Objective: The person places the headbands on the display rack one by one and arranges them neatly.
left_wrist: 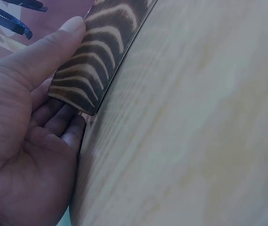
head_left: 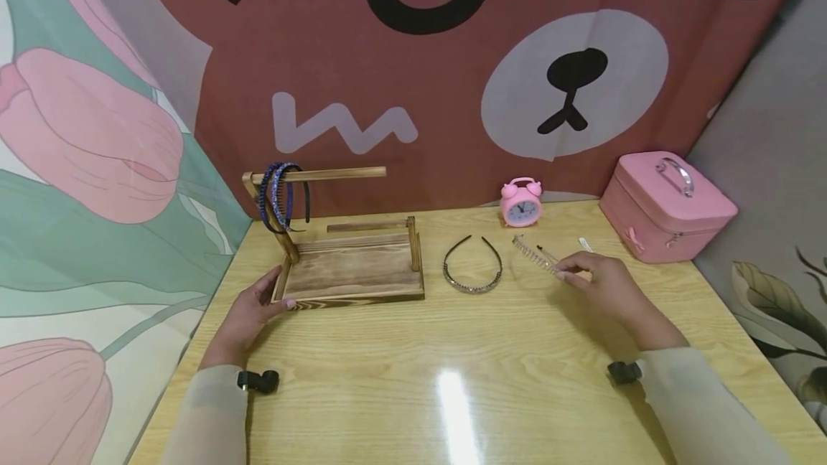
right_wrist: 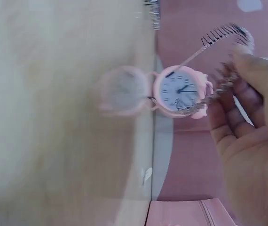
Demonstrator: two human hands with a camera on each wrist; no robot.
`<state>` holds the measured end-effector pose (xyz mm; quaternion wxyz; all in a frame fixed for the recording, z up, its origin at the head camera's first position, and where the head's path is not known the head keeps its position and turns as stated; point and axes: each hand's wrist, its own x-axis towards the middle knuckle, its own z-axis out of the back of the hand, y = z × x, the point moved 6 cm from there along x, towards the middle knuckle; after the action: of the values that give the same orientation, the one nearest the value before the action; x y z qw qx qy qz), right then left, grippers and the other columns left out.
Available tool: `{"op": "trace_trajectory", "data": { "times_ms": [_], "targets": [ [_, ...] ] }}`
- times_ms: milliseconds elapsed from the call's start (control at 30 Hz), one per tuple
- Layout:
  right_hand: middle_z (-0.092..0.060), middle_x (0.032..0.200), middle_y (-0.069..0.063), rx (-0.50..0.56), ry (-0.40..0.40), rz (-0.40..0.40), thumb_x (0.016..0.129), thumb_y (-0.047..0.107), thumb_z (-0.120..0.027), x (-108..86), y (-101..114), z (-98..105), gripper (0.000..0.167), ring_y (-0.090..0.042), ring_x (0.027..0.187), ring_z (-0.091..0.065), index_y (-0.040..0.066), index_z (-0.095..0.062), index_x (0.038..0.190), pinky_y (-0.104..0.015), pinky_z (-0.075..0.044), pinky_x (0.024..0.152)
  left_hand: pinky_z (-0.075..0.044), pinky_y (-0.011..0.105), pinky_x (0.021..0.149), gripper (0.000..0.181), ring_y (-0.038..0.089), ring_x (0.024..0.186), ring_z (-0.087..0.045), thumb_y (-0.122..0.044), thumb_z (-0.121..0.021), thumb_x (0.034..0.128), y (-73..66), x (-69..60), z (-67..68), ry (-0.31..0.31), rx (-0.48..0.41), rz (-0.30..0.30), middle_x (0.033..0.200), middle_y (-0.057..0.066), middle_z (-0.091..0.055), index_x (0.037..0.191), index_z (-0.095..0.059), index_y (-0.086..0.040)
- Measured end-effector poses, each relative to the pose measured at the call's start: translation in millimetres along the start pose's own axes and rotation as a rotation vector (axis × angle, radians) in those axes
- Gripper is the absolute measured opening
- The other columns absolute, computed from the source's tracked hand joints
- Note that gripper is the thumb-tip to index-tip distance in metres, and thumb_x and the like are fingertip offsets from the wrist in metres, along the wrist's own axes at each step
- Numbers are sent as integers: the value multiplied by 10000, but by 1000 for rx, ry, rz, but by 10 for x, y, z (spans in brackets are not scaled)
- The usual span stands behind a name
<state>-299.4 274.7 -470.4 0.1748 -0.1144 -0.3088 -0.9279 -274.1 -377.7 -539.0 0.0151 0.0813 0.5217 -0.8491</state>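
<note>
My left hand (head_left: 248, 311) grips the front left corner of a wooden headband rack (head_left: 355, 300), thumb along the striped front edge (left_wrist: 94, 56), fingers curled at its side. On the rack's upper bar hang blue headbands (head_left: 278, 196), at its left end. My right hand (head_left: 601, 282) pinches a slim sparkly headband (head_left: 536, 255) with teeth along its inner side, held above the table. In the right wrist view, thumb and fingers of the right hand (right_wrist: 251, 103) meet on this beaded band. Between rack and right hand lies another beaded dark headband (head_left: 474, 288), its ends pointing away.
A pink alarm clock (head_left: 520, 205) stands at the table's back edge. Right of it sits a pink case (head_left: 665, 214) with a metal handle. A small white tag (head_left: 585, 244) lies behind my right hand. A patterned cloth wall rises behind the table (head_left: 388, 379).
</note>
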Motion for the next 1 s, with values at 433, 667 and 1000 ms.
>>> {"op": "trace_trajectory", "data": {
  "times_ms": [433, 667, 1000],
  "targets": [
    [-687, 979, 144, 565, -136, -230, 1173, 305, -519, 217, 131, 193, 315, -22, 939, -642, 23, -654, 1213, -114, -547, 832, -244, 590, 1321, 1002, 474, 1669, -158, -285, -796, 1027, 13, -37, 10, -8, 24, -9, 1821, 221, -109, 1775, -142, -156],
    [-668, 1131, 1, 1254, -87, -119, 1139, 25, -513, 356, 387, 173, 221, -98, 1029, -628, 68, -589, 1343, -179, -567, 902, -224, 593, 1331, 988, 478, 1673, -134, -270, -790, 1032, 15, -46, -10, -6, 8, -10, 1823, 218, -97, 1774, -148, -155],
    [-718, 1017, -43, 1469, -169, -67, 1097, -101, -515, 477, 673, 42, 256, -126, 939, -682, 24, -722, 1181, -225, -599, 854, -261, 579, 1318, 1001, 461, 1666, -199, -278, -792, 1030, -27, -9, -2, -12, 44, -19, 1807, 236, -170, 1774, -135, -147]
  ]
}}
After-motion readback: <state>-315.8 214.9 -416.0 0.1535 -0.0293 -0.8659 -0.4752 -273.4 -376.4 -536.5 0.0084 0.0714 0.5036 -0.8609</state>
